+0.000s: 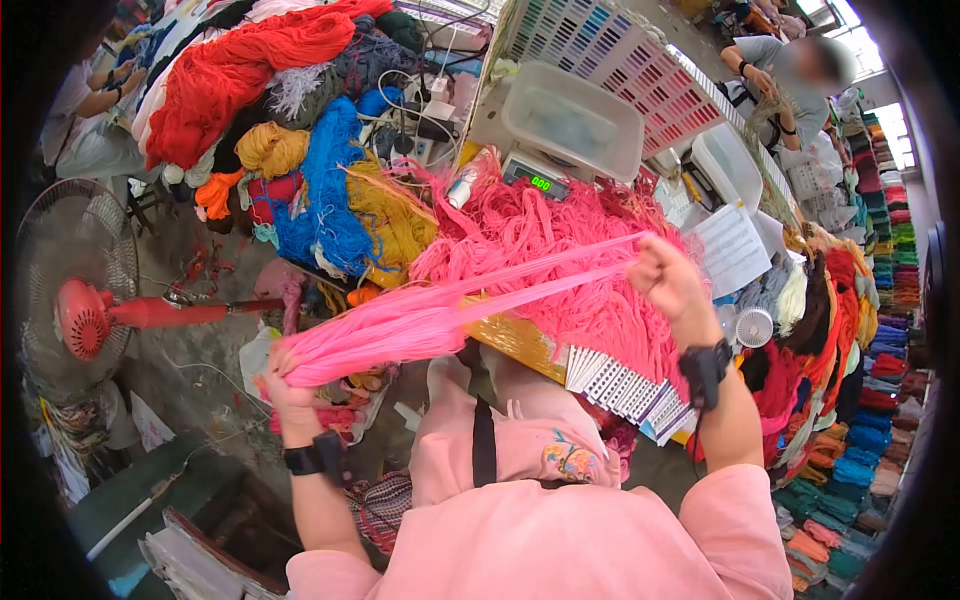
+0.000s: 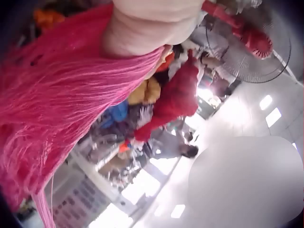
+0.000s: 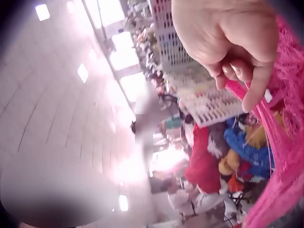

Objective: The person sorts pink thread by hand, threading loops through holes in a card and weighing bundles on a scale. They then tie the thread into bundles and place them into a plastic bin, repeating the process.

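Observation:
A hank of pink yarn (image 1: 390, 335) is stretched between the two hands above the lap. My left hand (image 1: 290, 385) grips its thick end at the lower left, and the strands fan out from the fist in the left wrist view. Up at the right, my right hand (image 1: 668, 278) holds the far end, where the hank splits into two thin bands. In the right wrist view its curled fingers (image 3: 232, 71) hook through the yarn loop. Under the bands lies a big loose heap of pink yarn (image 1: 560, 235) on the table.
A scale (image 1: 535, 178) reading 0.00 and a clear plastic bin (image 1: 575, 120) stand behind the heap. Colour cards (image 1: 625, 385) lie at the table's front edge. A red floor fan (image 1: 85, 310) is on the left. Blue yarn (image 1: 325, 190) and other hanks are piled back left.

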Demonstrator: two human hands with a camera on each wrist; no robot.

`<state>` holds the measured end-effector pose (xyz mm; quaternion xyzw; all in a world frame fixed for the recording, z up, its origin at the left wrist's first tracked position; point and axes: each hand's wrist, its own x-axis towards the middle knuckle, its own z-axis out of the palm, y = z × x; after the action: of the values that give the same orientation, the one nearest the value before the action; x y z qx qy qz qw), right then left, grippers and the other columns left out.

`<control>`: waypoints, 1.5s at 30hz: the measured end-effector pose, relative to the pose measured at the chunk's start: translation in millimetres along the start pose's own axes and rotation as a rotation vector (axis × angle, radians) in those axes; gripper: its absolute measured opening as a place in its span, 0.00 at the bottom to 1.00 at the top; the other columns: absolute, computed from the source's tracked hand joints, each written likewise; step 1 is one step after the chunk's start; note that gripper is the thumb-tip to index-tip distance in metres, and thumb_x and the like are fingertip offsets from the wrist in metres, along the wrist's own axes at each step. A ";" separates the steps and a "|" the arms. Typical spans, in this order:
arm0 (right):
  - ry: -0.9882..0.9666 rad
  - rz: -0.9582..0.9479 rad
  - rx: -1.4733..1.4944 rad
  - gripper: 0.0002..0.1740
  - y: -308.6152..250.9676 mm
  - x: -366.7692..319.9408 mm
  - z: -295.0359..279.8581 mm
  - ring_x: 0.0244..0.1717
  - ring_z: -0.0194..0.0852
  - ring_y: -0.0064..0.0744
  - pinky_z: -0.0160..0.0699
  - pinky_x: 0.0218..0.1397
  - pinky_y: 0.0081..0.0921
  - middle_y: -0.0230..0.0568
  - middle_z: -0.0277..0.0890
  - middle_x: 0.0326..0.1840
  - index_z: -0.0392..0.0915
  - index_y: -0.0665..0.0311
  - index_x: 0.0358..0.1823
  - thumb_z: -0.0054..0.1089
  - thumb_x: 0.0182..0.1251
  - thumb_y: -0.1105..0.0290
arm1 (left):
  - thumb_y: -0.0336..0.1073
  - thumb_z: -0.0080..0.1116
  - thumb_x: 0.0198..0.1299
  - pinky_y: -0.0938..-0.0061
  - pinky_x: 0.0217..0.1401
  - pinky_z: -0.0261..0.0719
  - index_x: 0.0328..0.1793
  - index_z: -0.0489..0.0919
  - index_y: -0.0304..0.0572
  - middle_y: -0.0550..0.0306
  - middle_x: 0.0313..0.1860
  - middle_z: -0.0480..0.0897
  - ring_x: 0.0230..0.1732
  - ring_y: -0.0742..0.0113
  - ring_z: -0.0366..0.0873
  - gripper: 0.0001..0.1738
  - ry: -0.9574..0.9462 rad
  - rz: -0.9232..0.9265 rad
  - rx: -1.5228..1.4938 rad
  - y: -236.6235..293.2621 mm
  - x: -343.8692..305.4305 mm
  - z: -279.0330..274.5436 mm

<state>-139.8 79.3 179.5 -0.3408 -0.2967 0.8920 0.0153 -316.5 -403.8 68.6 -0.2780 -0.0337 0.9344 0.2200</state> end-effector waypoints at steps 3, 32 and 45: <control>0.292 -0.292 0.052 0.07 -51.3 15.0 -31.0 0.09 0.46 0.16 0.72 0.36 0.27 0.24 0.49 0.11 0.62 0.63 0.22 0.45 0.57 0.73 | 0.31 0.37 0.57 0.87 0.18 0.55 0.13 0.57 0.49 0.69 0.10 0.55 0.12 0.80 0.54 0.18 0.102 0.195 0.182 61.5 -10.7 -20.6; 0.221 -0.878 -0.756 0.09 -298.1 34.7 43.9 0.32 0.70 0.25 0.73 0.35 0.22 0.35 0.71 0.30 0.70 0.65 0.35 0.44 0.59 0.68 | 0.43 0.44 0.56 0.74 0.36 0.75 0.31 0.71 0.43 0.53 0.43 0.73 0.31 0.68 0.74 0.12 0.284 0.186 0.782 4.0 -60.4 -19.5; 0.212 -0.596 -2.038 0.07 -53.7 184.7 -35.2 0.22 0.69 0.45 0.70 0.29 0.32 0.49 0.72 0.24 0.72 0.67 0.24 0.48 0.50 0.70 | 0.42 0.39 0.58 0.85 0.10 0.46 0.32 0.72 0.41 0.69 0.10 0.61 0.08 0.80 0.52 0.14 0.012 -0.360 0.746 -84.4 -33.6 -3.6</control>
<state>-269.2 184.1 77.1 -0.1824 -0.9713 0.1491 -0.0335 -256.3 -342.3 98.2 -0.1743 0.2605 0.8276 0.4656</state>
